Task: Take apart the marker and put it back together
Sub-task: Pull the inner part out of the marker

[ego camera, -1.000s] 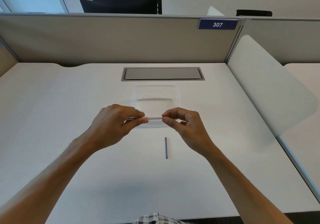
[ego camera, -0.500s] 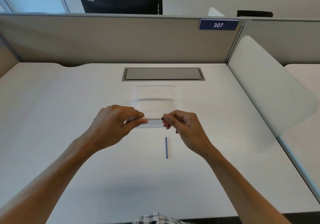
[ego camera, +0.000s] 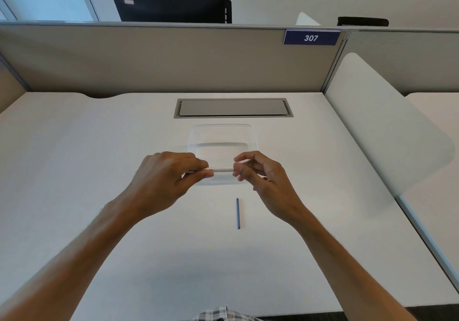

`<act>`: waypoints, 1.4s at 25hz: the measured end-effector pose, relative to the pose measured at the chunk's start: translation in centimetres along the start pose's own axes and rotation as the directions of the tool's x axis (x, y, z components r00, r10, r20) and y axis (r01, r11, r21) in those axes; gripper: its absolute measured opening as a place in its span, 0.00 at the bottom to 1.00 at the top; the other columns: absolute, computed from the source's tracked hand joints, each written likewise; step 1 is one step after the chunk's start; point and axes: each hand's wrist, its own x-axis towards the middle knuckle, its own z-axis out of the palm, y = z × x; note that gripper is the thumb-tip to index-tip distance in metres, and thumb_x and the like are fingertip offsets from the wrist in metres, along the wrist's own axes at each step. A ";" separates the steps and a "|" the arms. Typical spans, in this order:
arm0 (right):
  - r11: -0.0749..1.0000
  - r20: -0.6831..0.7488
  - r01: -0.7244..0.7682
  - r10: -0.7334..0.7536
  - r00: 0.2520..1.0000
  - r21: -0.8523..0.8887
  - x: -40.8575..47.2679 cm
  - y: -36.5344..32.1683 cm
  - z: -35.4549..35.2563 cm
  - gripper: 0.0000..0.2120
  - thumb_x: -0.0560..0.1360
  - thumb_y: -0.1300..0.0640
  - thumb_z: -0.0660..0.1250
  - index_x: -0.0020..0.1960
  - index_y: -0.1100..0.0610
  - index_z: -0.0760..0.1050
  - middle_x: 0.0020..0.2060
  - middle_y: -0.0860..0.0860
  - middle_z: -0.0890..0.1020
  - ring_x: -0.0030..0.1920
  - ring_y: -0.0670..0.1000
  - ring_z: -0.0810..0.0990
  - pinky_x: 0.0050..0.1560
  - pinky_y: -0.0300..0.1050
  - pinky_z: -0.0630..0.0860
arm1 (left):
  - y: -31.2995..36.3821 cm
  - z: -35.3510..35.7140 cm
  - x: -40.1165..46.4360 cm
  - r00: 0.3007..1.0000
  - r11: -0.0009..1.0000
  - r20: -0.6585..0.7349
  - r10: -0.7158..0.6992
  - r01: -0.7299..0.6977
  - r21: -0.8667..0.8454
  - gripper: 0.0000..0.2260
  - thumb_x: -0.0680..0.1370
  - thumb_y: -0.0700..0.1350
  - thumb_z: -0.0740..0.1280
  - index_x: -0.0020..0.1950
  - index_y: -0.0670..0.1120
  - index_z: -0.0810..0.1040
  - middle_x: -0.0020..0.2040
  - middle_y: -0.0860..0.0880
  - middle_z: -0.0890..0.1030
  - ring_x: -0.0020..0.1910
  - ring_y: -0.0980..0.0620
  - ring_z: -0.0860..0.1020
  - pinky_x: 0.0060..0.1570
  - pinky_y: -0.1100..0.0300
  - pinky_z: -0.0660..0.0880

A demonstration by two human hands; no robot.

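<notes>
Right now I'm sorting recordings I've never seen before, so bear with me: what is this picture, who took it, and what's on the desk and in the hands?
There is no machine here. A camera worn on a person's head looks down at their two bare hands. The left hand and right hand pinch the ends of a white marker barrel, held level above a clear plastic container. A thin blue rod, likely the marker's ink core, lies on the white desk nearer the person.

On the bench (ego camera: 99, 146) I saw a container (ego camera: 252, 134) at centre, a cable hatch (ego camera: 233, 107) behind it. I held the marker (ego camera: 222, 170) crosswise just before the container; a thin rod (ego camera: 238, 213) lay nearer me.
</notes>
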 end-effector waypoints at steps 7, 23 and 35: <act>1.000 0.030 0.015 -0.016 0.999 0.020 0.0 0.0 0.2 0.10 0.79 0.52 0.68 0.42 0.56 0.81 0.33 0.46 0.83 0.36 0.42 0.80 0.38 0.29 0.70 | -0.1 0.0 -0.1 1.000 0.999 0.018 0.016 -0.017 0.030 0.11 0.77 0.55 0.63 0.46 0.52 0.83 0.35 0.60 0.74 0.33 0.55 0.65 0.27 0.66 0.60; 0.999 0.020 -0.008 0.009 1.000 -0.037 -0.1 0.3 -0.3 0.13 0.77 0.45 0.66 0.41 0.52 0.81 0.35 0.47 0.85 0.39 0.43 0.82 0.40 0.34 0.70 | -0.1 0.2 0.3 0.998 0.998 0.023 0.055 -0.055 0.008 0.10 0.77 0.54 0.64 0.45 0.52 0.83 0.34 0.56 0.76 0.34 0.55 0.64 0.27 0.62 0.64; 0.999 0.035 0.024 -0.025 0.999 0.024 0.3 0.4 -0.5 0.01 0.75 0.55 0.73 0.45 0.50 0.83 0.37 0.44 0.84 0.40 0.45 0.81 0.44 0.50 0.77 | -0.4 -0.1 0.4 1.000 1.000 0.005 0.030 -0.030 0.000 0.10 0.76 0.54 0.64 0.46 0.51 0.83 0.34 0.57 0.76 0.34 0.55 0.64 0.27 0.59 0.68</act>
